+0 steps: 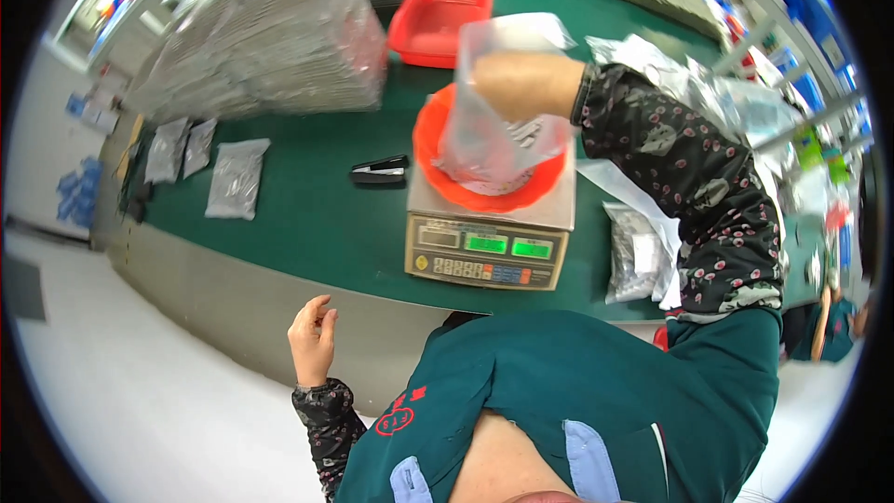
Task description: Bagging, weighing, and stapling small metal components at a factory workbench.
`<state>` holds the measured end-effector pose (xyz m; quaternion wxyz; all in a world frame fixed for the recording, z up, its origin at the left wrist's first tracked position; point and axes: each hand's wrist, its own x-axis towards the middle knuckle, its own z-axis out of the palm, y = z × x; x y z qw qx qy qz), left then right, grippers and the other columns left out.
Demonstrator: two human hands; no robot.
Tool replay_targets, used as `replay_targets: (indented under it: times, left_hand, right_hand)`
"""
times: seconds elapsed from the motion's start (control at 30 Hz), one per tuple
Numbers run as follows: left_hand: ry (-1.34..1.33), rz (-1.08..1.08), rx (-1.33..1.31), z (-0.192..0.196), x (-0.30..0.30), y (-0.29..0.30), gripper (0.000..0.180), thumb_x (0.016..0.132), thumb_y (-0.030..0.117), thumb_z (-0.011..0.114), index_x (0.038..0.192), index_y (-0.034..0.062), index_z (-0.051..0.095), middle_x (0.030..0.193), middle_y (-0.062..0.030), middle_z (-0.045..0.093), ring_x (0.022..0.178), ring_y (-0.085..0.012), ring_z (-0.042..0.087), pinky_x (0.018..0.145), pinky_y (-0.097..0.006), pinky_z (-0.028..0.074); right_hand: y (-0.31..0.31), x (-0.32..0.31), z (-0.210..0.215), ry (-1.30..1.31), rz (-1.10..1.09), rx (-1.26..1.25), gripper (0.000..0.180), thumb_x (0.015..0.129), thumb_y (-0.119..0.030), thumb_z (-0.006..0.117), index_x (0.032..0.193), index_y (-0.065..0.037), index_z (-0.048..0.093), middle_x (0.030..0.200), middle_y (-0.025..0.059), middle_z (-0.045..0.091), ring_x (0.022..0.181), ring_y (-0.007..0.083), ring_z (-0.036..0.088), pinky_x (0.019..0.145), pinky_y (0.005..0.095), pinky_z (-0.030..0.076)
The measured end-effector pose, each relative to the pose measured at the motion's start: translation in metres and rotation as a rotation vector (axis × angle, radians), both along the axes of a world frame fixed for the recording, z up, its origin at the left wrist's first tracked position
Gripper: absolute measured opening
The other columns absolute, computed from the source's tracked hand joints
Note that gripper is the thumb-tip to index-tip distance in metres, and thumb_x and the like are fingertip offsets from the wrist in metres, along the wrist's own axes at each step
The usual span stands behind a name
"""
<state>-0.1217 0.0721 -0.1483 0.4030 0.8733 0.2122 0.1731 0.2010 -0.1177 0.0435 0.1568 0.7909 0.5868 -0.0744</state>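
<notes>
My right hand [503, 84] reaches over an orange-red bowl [436, 154] and is partly inside or behind a clear plastic bag [484, 144]. Plastic and blur hide its fingers, so I cannot see what they hold. Some small slender pale pieces show through the bag. The bowl rests on the flat plate of a digital scale [484, 247] with lit green displays. My left hand [312, 340] is held off the table's front edge, its fingers loosely bent and apart, with nothing in them. A black stapler [379, 170] lies left of the scale.
Several filled grey bags [237, 179] lie on the green table [326, 251] at the left. Behind them stands a large plastic-wrapped stack of pale sheets or trays [270, 47]. A red basket [440, 23] sits beyond the bowl. Another filled bag [633, 256] lies right of the scale.
</notes>
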Motion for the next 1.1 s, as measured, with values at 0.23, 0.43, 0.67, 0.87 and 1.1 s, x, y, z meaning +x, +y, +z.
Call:
replay_targets:
  times: [0.23,0.43,0.67,0.87,1.1]
  left_hand:
    - [0.000,-0.140,0.029,-0.001,0.032,0.011,0.015,0.078,0.002,0.057,0.093,0.0007,0.057,0.066,-0.0057,0.057,0.059,-0.0125,0.054,0.054,-0.023,0.043]
    - [0.068,-0.235,0.003,0.000,0.061,0.017,0.014,0.081,0.004,0.054,0.094,0.0003,0.055,0.065,-0.0064,0.058,0.061,-0.0128,0.057,0.054,-0.024,0.043]
    - [0.027,-0.394,0.070,0.014,0.092,0.010,0.014,0.080,0.003,0.054,0.094,0.0001,0.055,0.065,-0.0061,0.058,0.060,-0.0113,0.057,0.053,-0.023,0.042]
    - [0.082,-0.399,0.072,0.019,0.089,-0.001,0.015,0.080,0.002,0.054,0.095,-0.0002,0.055,0.065,-0.0062,0.058,0.061,-0.0118,0.057,0.055,-0.023,0.043]
    - [0.136,-0.242,0.018,0.010,0.051,0.002,0.015,0.081,0.005,0.055,0.095,0.0003,0.056,0.067,-0.0052,0.059,0.061,-0.0101,0.056,0.056,-0.023,0.044]
  right_hand:
    - [-0.134,-0.030,0.076,0.253,-0.252,0.986,0.009,0.084,-0.010,0.053,0.084,0.000,0.052,0.071,0.0010,0.053,0.061,0.0076,0.052,0.055,0.0202,0.043]
    - [-0.278,-0.101,0.000,0.212,-1.060,1.089,0.009,0.077,-0.009,0.055,0.082,-0.002,0.053,0.065,0.0028,0.056,0.060,0.0107,0.059,0.054,0.0229,0.042]
    - [-0.265,-0.100,-0.092,-0.364,-1.007,0.892,0.012,0.074,-0.015,0.057,0.084,-0.008,0.056,0.071,0.0137,0.059,0.065,0.0327,0.057,0.057,0.0398,0.044]
    - [-0.265,-0.070,-0.106,-0.248,-0.989,0.547,0.010,0.073,-0.015,0.054,0.078,-0.009,0.061,0.067,0.0116,0.060,0.066,0.0301,0.059,0.058,0.0397,0.046]
    - [-0.254,-0.071,-0.097,0.104,-1.095,1.011,0.015,0.077,-0.015,0.052,0.083,-0.006,0.062,0.067,0.0080,0.063,0.062,0.0241,0.061,0.058,0.0327,0.046]
